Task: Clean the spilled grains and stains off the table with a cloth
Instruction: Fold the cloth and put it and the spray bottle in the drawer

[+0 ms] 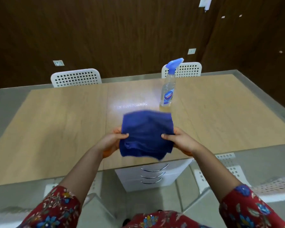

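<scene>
Cloth dark blue, folded, blurred; left hand, right hand pinching edges.

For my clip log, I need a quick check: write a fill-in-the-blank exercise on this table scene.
The left hand and the right hand both grip a ____ cloth.
The spray bottle stands ____ on the table, touched by neither hand.
Beyond the table's far edge show ____ white perforated chair backs.
Missing words: blue; upright; two.
</scene>
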Demonstrator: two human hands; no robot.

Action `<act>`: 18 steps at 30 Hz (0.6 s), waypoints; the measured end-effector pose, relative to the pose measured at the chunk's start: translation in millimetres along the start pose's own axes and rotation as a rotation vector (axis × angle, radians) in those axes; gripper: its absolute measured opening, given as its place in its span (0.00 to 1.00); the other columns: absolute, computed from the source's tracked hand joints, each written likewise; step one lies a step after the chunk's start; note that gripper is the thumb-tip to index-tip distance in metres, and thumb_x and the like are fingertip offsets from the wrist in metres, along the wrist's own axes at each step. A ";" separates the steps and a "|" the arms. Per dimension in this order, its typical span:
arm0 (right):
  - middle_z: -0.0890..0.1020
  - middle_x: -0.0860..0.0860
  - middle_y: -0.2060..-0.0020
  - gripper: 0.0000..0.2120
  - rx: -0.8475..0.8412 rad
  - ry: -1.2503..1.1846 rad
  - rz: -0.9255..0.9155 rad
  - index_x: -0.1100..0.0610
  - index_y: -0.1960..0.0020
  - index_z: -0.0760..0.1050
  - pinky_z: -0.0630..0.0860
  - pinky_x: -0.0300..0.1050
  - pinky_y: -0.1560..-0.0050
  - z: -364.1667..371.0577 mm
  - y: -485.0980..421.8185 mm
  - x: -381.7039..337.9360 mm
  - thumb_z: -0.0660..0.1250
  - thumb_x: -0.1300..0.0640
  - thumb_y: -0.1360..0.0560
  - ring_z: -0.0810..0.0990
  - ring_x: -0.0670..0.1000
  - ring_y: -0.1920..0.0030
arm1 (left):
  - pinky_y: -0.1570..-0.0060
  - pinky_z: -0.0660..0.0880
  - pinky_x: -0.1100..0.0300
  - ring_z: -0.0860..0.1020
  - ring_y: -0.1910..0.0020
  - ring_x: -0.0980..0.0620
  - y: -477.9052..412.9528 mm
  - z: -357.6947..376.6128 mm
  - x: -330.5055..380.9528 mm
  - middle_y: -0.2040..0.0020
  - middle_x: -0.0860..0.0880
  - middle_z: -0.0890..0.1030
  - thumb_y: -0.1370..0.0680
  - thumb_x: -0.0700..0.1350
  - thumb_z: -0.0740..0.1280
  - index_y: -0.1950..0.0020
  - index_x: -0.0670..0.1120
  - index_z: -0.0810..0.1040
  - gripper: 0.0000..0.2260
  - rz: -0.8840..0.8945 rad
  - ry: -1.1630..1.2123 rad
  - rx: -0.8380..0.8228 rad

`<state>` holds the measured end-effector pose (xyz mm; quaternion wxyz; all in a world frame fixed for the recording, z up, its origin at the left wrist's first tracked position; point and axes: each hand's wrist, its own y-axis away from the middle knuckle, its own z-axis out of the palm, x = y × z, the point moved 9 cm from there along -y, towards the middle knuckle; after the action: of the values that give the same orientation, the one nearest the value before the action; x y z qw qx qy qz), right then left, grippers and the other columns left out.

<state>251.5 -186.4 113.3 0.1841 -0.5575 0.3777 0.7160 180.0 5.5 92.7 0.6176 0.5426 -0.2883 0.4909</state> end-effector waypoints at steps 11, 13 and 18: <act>0.85 0.48 0.57 0.13 0.126 -0.274 -0.083 0.55 0.46 0.79 0.77 0.40 0.57 0.3 5.7 -48.2 0.55 0.58 0.18 0.81 0.48 0.55 | 0.45 0.78 0.57 0.79 0.40 0.51 18.0 15.6 95.1 0.39 0.51 0.81 0.17 0.43 0.56 0.36 0.50 0.77 0.14 0.257 -0.115 0.009; 0.83 0.49 0.62 0.15 0.131 -0.409 0.016 0.56 0.53 0.81 0.74 0.42 0.60 4.2 7.1 -36.9 0.56 0.54 0.20 0.81 0.49 0.62 | 0.48 0.76 0.56 0.80 0.45 0.49 12.0 9.5 77.3 0.44 0.50 0.82 0.17 0.46 0.56 0.41 0.48 0.79 0.13 0.159 -0.141 0.066; 0.84 0.53 0.59 0.17 0.155 -0.538 0.199 0.56 0.54 0.81 0.74 0.45 0.59 3.4 10.5 -6.0 0.57 0.48 0.23 0.82 0.54 0.62 | 0.67 0.78 0.58 0.83 0.64 0.50 3.0 -5.8 22.7 0.57 0.46 0.84 0.19 0.41 0.53 0.44 0.42 0.77 0.13 -0.123 0.078 0.111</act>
<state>244.0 -189.7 122.8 0.2485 -0.2924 0.4216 0.8216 184.2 17.5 112.7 0.6262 0.5733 -0.2027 0.4880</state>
